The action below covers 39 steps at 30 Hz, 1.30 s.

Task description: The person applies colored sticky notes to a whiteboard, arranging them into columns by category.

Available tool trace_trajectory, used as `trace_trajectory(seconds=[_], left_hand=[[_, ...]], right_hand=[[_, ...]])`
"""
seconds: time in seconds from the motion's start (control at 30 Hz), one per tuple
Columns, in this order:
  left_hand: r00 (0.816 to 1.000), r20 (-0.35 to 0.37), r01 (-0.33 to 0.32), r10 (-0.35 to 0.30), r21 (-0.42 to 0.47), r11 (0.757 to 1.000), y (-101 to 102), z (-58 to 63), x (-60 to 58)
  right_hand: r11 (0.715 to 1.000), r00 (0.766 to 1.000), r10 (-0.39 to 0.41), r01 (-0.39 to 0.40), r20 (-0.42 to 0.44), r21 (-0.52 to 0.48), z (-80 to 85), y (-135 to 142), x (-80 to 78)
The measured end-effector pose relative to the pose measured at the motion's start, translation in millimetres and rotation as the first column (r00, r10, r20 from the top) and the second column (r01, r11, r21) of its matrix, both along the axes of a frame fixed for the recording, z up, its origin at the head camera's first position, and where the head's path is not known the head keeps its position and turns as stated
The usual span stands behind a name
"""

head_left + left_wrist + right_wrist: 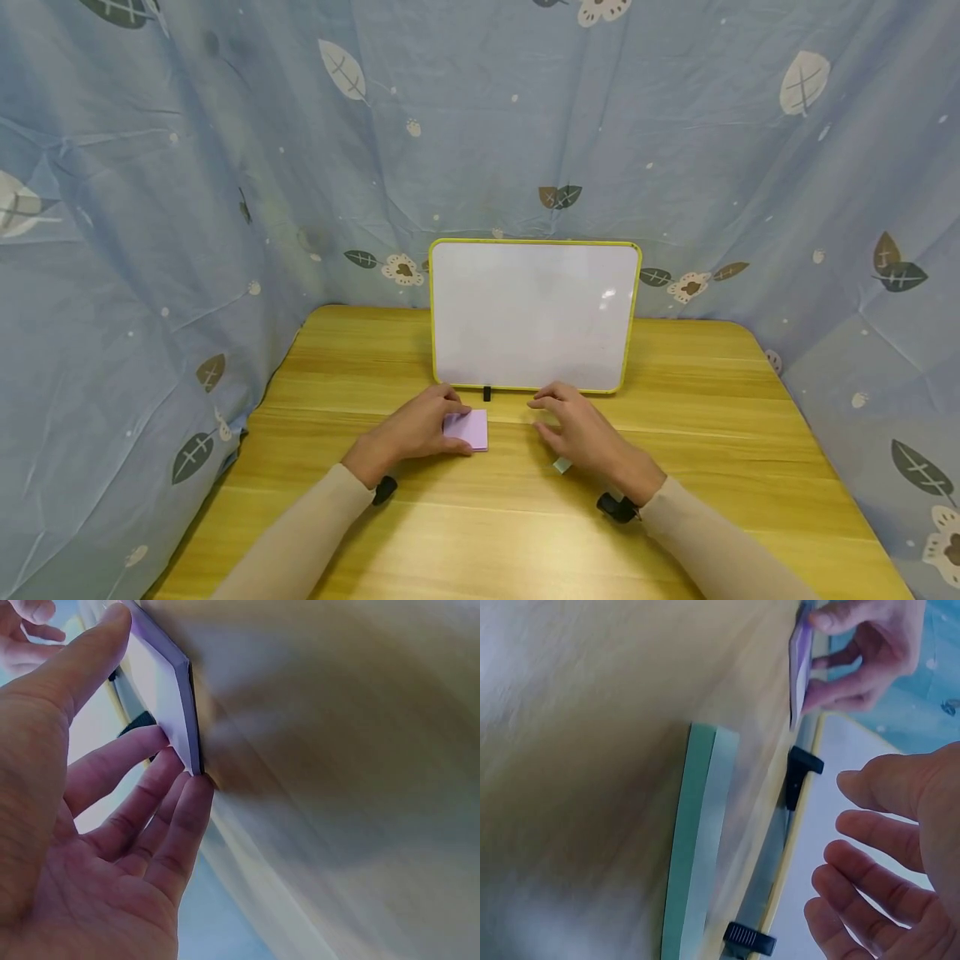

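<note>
On the wooden table lies a purple sticky note pad [467, 429], which my left hand [420, 427] holds with the thumb at the near side and the fingers at the far side. In the left wrist view, the thumb and the fingertips touch opposite edges of the sticky note pad [161, 682]. My right hand [581, 429] hovers over the table with fingers loosely bent and nothing in them. Below it sits a light green block [562, 465], largely covered by the hand in the head view; the right wrist view shows this green block [697, 847] as long and flat-sided.
A whiteboard [534, 312] with a yellow frame stands upright just beyond both hands. One black foot [487, 393] juts out at its lower edge, and the right wrist view shows another black foot [748, 940]. Blue patterned curtains [480, 142] hang around the wooden table [480, 533].
</note>
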<state>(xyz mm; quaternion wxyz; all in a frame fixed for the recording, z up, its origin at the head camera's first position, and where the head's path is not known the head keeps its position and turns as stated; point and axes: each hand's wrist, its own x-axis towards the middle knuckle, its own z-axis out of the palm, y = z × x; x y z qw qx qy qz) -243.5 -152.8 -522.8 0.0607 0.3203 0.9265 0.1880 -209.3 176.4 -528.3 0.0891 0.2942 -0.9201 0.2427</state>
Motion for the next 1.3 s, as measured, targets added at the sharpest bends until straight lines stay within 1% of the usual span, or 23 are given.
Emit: trace_trajectory(seconds=[0.17,0.33,0.47,0.63,0.8,0.9,1.07,1.3], left_hand=[[1.000,-0.005,0.026,-0.026,-0.003,1.000,12.6,0.7,0.6],[0.996,-0.020,0.082,-0.082,0.004,0.997,21.7,-0.6,1.0],[0.993,-0.026,0.112,-0.112,0.000,0.994,24.8,-2.5,0.9],[0.993,-0.009,0.121,-0.121,0.006,0.993,27.0,-4.6,0.3],[0.994,0.010,0.110,-0.110,0.022,0.994,27.9,-5.8,0.3],[0.995,0.020,0.099,-0.100,0.021,0.995,28.2,-6.1,1.1],[0.995,0.028,0.093,-0.094,0.036,0.995,25.9,-6.9,1.5],[0.997,0.027,0.073,-0.075,0.044,0.996,15.4,-7.7,0.4]], right_hand=[[0.999,0.999,0.043,-0.043,0.010,0.012,-1.2,-10.0,1.0],[0.994,0.994,0.104,-0.104,0.032,0.013,-1.9,-21.2,1.9],[0.987,0.986,0.155,-0.157,0.059,0.038,-3.2,-29.9,2.8],[0.977,0.976,0.197,-0.203,0.093,0.068,-7.0,-38.0,4.4],[0.973,0.978,0.195,-0.203,0.077,0.107,-12.1,-40.8,3.7],[0.973,0.978,0.194,-0.201,0.074,0.112,-13.3,-41.4,3.2],[0.973,0.978,0.196,-0.202,0.067,0.107,-11.9,-44.0,1.5],[0.978,0.981,0.176,-0.184,0.087,0.101,-6.5,-46.9,-1.8]])
